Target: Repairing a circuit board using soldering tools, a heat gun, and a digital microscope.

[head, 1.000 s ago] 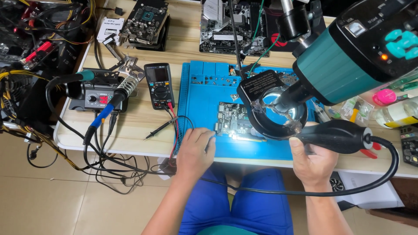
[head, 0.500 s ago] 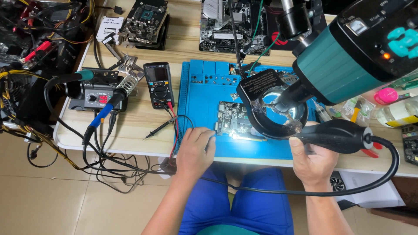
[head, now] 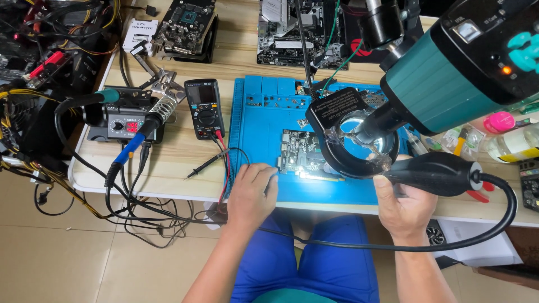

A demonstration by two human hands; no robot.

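Hot-air handle (head: 435,174) lies across, nozzle end left toward board (head: 303,154); right hand (head: 407,205) grips it; left hand (head: 251,193) loosely curled on mat (head: 258,129)

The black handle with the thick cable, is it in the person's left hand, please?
No, the right hand grips the black handle, while the left hand rests on the blue mat.

Left of the blue mat (head: 258,129) sit a multimeter (head: 205,108), a soldering station (head: 120,120) and tangled cables (head: 84,185).
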